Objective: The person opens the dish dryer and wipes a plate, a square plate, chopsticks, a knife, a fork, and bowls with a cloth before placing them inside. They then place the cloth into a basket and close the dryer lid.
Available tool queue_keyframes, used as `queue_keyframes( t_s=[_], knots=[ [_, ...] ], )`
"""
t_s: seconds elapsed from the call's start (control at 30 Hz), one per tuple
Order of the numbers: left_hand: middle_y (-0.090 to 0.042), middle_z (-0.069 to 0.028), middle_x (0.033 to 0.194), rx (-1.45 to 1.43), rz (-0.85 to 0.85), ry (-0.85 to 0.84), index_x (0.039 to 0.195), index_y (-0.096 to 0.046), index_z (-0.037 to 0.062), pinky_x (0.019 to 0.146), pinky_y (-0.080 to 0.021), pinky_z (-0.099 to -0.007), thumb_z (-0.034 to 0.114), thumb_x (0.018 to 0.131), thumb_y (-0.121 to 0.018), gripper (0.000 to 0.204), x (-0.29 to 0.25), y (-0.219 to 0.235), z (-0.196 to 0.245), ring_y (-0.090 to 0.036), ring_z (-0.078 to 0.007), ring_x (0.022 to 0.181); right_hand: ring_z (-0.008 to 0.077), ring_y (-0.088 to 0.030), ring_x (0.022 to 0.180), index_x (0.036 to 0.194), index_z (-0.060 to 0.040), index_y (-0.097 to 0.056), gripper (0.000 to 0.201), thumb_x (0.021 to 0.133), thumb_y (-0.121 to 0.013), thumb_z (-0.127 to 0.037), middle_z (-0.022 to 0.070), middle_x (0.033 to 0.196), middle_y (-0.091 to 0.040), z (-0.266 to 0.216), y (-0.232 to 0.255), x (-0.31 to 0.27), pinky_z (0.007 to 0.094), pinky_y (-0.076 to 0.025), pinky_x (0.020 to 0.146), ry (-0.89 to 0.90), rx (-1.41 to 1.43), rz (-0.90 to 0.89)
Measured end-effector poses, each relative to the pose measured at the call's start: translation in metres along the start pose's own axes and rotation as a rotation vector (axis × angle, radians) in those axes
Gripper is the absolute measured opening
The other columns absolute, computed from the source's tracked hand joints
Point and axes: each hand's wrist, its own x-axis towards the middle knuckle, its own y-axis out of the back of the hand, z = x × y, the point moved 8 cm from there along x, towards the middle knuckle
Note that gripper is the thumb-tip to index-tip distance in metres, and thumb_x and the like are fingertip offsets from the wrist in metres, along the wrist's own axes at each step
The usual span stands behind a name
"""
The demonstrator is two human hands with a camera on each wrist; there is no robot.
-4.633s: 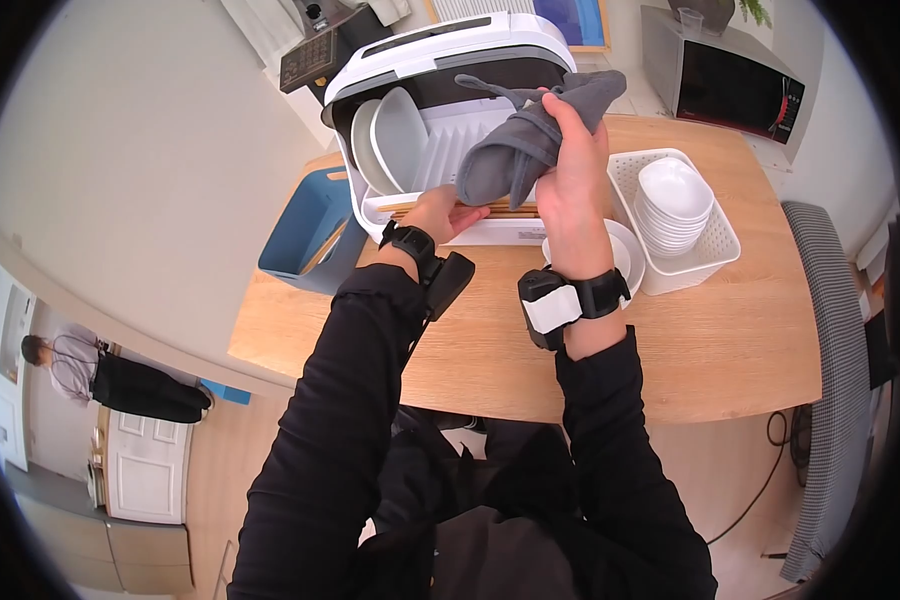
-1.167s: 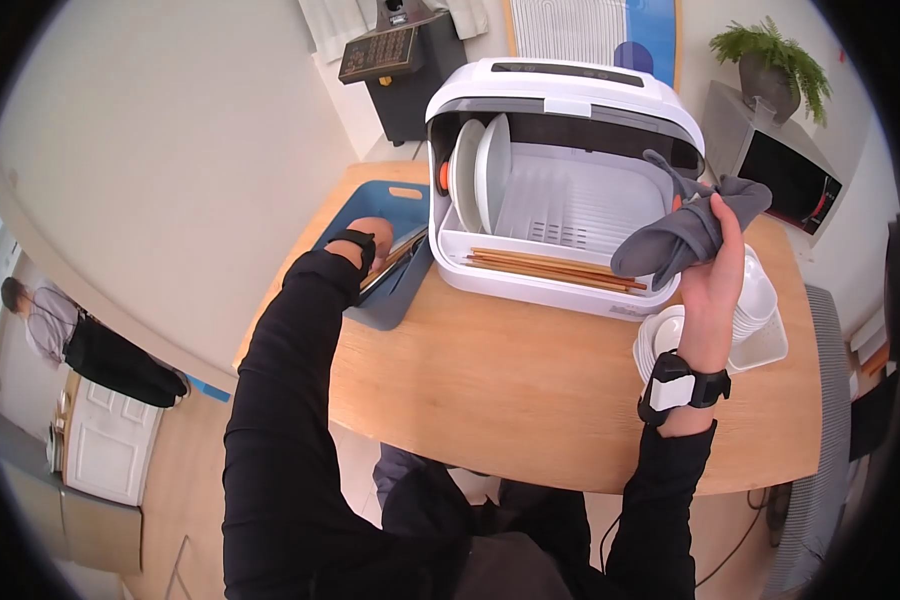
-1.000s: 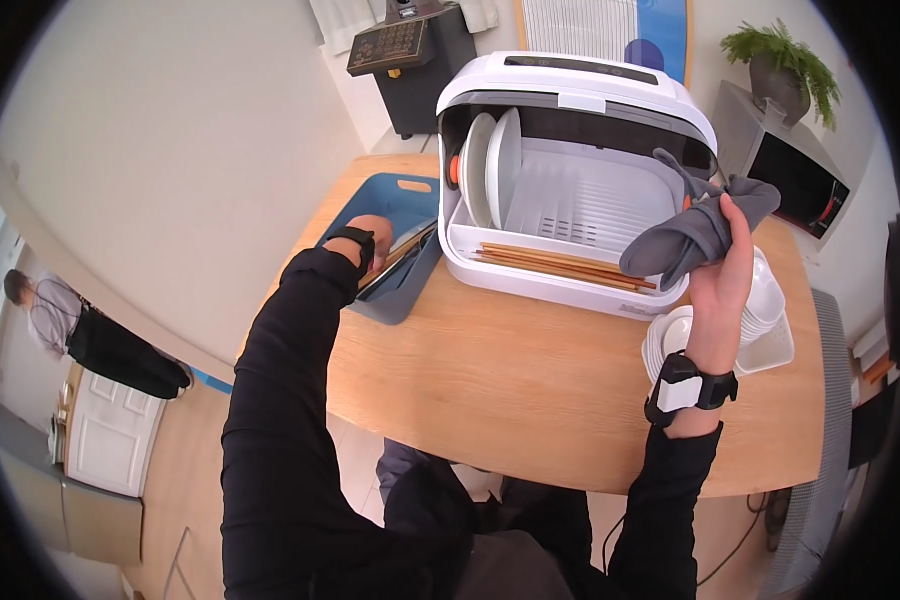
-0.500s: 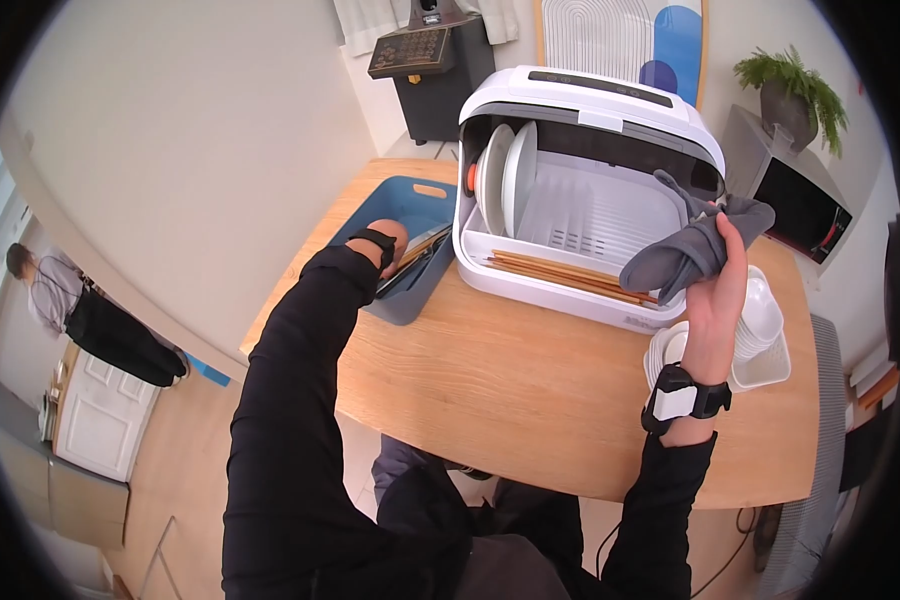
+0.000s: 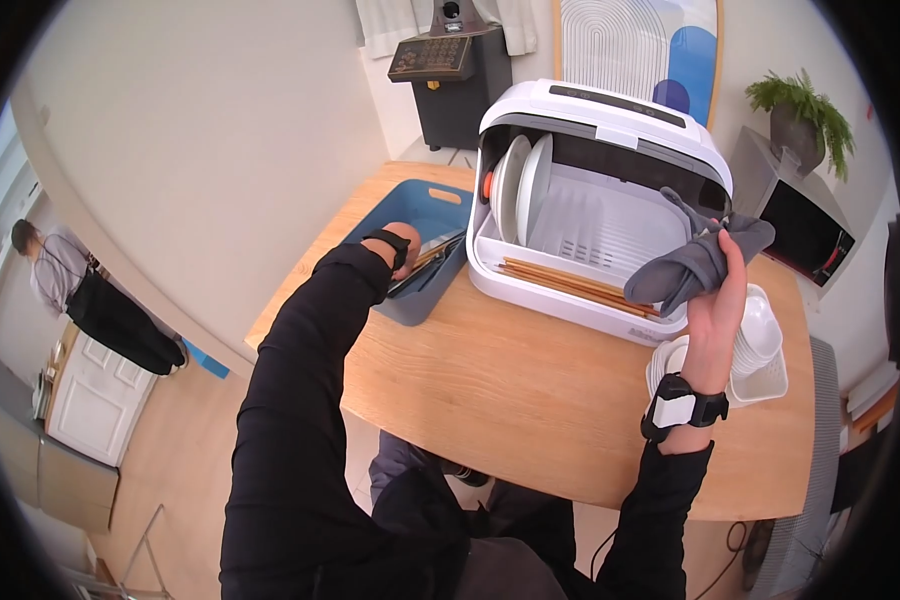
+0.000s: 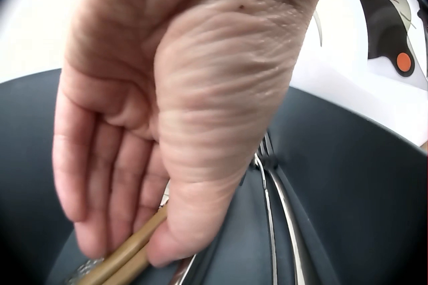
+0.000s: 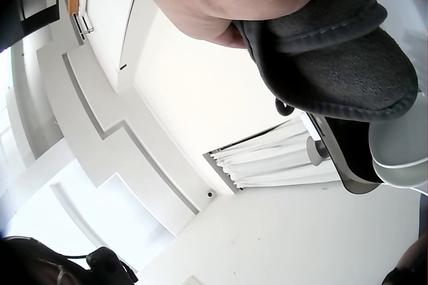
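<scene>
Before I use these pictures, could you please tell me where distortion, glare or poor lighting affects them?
Head view: wide-angle bowing toward the sides, black corners; left wrist view: upper left washed out to white, creases on the left hand clear; right wrist view: overexposed patch at lower left, though the dark cloth shows its texture.

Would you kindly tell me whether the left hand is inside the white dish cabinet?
No, the left hand is down in the blue bin beside the white dish cabinet.

Pale walls (image 5: 240, 150) and 1 framed print (image 5: 615, 50) stand above light flooring (image 5: 190, 450).
</scene>
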Motion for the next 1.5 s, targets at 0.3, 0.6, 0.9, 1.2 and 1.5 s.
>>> queue_keyframes(
  t_s=[0.3,0.6,0.9,1.2,1.5],
  knots=[
    [-0.072,-0.0171,0.094,-0.039,0.041,-0.009,0.09,-0.075,0.0004,0.078,-0.053,-0.039,0.011,0.07,-0.079,0.023,-0.013,0.006,0.002,-0.069,-0.0302,0.088,0.0182,-0.06,0.1,0.117,0.0,-0.059,0.036,0.087,-0.067,-0.017,0.0074,0.107,-0.063,0.0,-0.001,0.001,0.0312,-0.047,0.09,0.021,-0.003,-0.001],
    [-0.07,-0.0183,0.091,0.004,0.268,-0.129,0.095,-0.072,-0.0009,0.075,-0.053,-0.0424,0.014,0.073,-0.075,0.026,-0.033,0.026,-0.012,-0.067,-0.0331,0.088,0.0185,-0.059,0.099,0.122,-0.0017,-0.053,0.04,0.085,-0.066,-0.012,0.0087,0.112,-0.062,0.006,-0.001,0.002,0.0332,-0.047,0.088,0.004,0.003,-0.028],
    [-0.067,-0.021,0.086,-0.039,0.638,-0.123,0.089,-0.069,-0.0015,0.072,-0.051,-0.0444,0.01,0.081,-0.059,0.018,-0.102,0.054,-0.051,-0.064,-0.0388,0.085,0.0183,-0.06,0.097,0.117,-0.0001,-0.057,0.036,0.085,-0.067,-0.013,0.007,0.106,-0.063,0.014,-0.002,0.002,0.0319,-0.047,0.088,0.016,-0.02,0.003],
    [-0.064,-0.0181,0.082,-0.042,0.93,-0.27,0.091,-0.065,0.0031,0.072,-0.049,-0.0445,0.002,0.084,-0.056,0.011,-0.173,0.036,-0.06,-0.062,-0.0385,0.083,0.0183,-0.059,0.1,0.119,-0.0022,-0.055,0.036,0.086,-0.066,-0.008,0.0076,0.108,-0.064,0.015,-0.005,0.003,0.032,-0.047,0.089,0.031,-0.026,-0.053],
    [-0.061,-0.0129,0.087,-0.066,1.354,-0.493,0.1,-0.061,0.0053,0.07,-0.051,-0.0417,-0.004,0.082,-0.05,0.024,-0.28,0.065,0.033,-0.062,-0.0335,0.08,0.0155,-0.058,0.104,0.128,-0.0013,-0.049,0.047,0.087,-0.068,-0.012,0.0091,0.114,-0.065,-0.018,-0.067,-0.049,0.029,-0.043,0.093,0.289,-0.402,-0.265]
  ],
)
